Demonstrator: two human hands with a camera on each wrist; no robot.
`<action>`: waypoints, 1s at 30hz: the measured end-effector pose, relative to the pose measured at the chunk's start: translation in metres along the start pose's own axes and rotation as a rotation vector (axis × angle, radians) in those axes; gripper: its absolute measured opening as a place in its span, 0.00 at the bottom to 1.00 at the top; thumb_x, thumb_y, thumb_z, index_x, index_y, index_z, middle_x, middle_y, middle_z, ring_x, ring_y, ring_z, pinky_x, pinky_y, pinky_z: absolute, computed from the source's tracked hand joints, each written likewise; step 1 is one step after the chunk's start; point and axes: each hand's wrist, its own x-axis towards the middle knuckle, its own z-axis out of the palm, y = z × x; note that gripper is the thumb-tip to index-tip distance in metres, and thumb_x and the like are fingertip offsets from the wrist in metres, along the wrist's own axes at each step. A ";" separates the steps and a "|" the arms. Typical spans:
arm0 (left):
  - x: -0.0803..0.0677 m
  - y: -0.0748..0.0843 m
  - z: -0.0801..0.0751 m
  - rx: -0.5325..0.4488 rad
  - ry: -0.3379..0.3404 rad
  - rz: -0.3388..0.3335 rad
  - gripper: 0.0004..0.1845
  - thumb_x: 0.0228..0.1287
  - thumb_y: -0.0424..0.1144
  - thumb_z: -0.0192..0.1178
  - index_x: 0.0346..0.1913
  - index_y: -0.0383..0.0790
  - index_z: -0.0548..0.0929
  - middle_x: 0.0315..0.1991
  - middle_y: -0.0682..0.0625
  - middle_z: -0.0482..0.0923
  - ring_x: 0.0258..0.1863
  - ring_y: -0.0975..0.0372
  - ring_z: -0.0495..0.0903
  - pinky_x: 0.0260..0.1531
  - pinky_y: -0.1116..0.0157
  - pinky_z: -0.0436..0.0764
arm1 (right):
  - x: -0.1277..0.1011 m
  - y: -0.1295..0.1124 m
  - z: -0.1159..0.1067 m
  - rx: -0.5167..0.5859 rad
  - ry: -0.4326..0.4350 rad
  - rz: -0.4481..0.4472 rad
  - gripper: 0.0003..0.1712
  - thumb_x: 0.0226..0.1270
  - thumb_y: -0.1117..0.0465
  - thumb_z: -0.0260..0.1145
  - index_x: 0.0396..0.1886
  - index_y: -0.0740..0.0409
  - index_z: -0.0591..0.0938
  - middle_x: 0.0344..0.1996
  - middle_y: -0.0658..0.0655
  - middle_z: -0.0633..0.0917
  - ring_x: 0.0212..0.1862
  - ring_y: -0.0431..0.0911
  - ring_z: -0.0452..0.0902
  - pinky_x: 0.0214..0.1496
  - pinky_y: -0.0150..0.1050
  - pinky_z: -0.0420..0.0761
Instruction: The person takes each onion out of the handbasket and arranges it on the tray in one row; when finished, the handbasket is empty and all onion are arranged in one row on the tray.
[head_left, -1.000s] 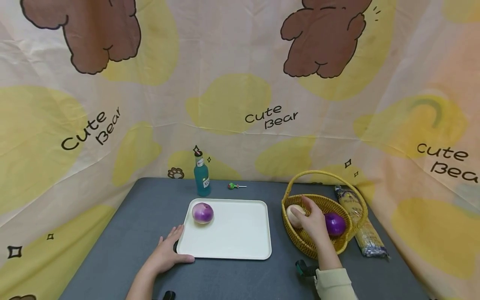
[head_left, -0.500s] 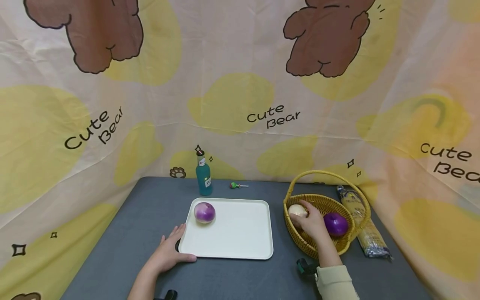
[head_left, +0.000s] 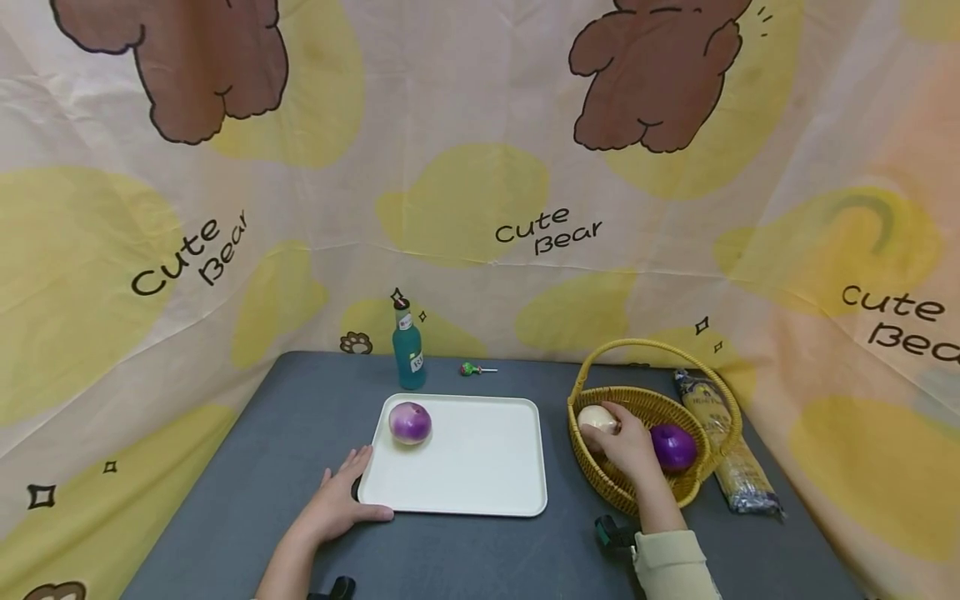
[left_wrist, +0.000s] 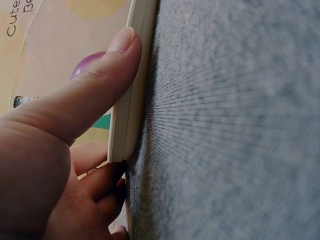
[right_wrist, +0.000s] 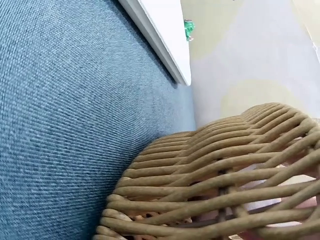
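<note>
Right hand [head_left: 628, 446] sits inside the wicker basket [head_left: 600, 479], fingers curled over the pale onion [head_left: 594, 418] at the basket's 9 o'clock side. It looks like a grip forming; whether the onion is off the basket floor I cannot tell. A deep purple onion [head_left: 672, 447] lies just beside the hand, at the basket's 3 o'clock.

Left hand [head_left: 335, 505] rests on the grey table [head_left: 262, 442], fingers spread along the white tray [head_left: 480, 467] at its 7 o'clock corner, with the thumb pressed flat against the tray's near rim (the left wrist view shows the thumb [left_wrist: 107, 80] lying along that edge). It pinches nothing and seems only to steady the tray.

One purple-and-white onion [head_left: 409, 422] already lies on the tray, at about 11 o'clock.

Judged progress: one onion on the tray, two in the basket, one of them under the right hand. About a third done, if all are bound for the tray.

At the table's 12 o'clock: a teal bottle [head_left: 407, 354] and a lollipop [head_left: 474, 369]. A noodle packet [head_left: 727, 467] lies right of the basket.
</note>
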 end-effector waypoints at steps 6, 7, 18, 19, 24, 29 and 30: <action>0.000 -0.001 0.001 0.010 0.001 0.006 0.68 0.38 0.59 0.81 0.79 0.32 0.55 0.78 0.33 0.53 0.79 0.38 0.45 0.72 0.31 0.35 | -0.005 -0.007 -0.010 0.027 0.005 0.002 0.42 0.69 0.48 0.69 0.76 0.59 0.65 0.69 0.72 0.71 0.63 0.65 0.74 0.58 0.58 0.78; 0.000 -0.001 0.001 0.011 0.000 0.006 0.68 0.38 0.59 0.81 0.79 0.32 0.55 0.78 0.33 0.53 0.79 0.38 0.45 0.72 0.31 0.35 | -0.006 -0.009 -0.012 0.032 0.004 -0.002 0.42 0.69 0.48 0.69 0.76 0.59 0.65 0.69 0.72 0.71 0.63 0.64 0.74 0.58 0.58 0.78; 0.000 0.001 0.001 -0.002 0.004 0.007 0.68 0.39 0.59 0.81 0.79 0.32 0.55 0.78 0.32 0.53 0.79 0.38 0.44 0.72 0.31 0.35 | -0.013 -0.024 -0.021 0.057 0.032 -0.049 0.43 0.69 0.45 0.69 0.76 0.57 0.65 0.71 0.69 0.71 0.66 0.62 0.73 0.63 0.56 0.77; 0.000 0.000 0.001 -0.007 0.005 0.005 0.68 0.39 0.59 0.81 0.79 0.32 0.55 0.78 0.33 0.52 0.79 0.38 0.44 0.73 0.32 0.34 | -0.013 -0.025 -0.021 0.062 0.033 -0.051 0.43 0.69 0.45 0.69 0.76 0.57 0.65 0.71 0.68 0.70 0.67 0.62 0.72 0.64 0.56 0.77; -0.001 0.000 0.000 -0.008 0.008 0.012 0.68 0.39 0.58 0.81 0.79 0.31 0.55 0.78 0.32 0.53 0.79 0.38 0.44 0.72 0.31 0.34 | -0.016 -0.030 -0.023 0.085 0.032 -0.053 0.45 0.68 0.44 0.69 0.77 0.57 0.64 0.72 0.68 0.68 0.70 0.62 0.69 0.67 0.58 0.74; -0.001 0.000 0.000 -0.008 0.006 0.006 0.68 0.39 0.58 0.81 0.79 0.31 0.55 0.78 0.33 0.52 0.79 0.38 0.44 0.73 0.32 0.34 | -0.020 -0.036 -0.025 0.083 0.030 -0.061 0.46 0.67 0.41 0.69 0.78 0.55 0.64 0.72 0.67 0.69 0.67 0.60 0.70 0.65 0.57 0.75; -0.001 0.000 0.000 -0.008 0.006 0.005 0.68 0.39 0.58 0.81 0.79 0.31 0.54 0.78 0.33 0.52 0.79 0.38 0.44 0.73 0.32 0.34 | -0.021 -0.038 -0.025 0.085 0.029 -0.063 0.46 0.67 0.40 0.69 0.78 0.54 0.64 0.71 0.66 0.70 0.66 0.60 0.70 0.64 0.57 0.75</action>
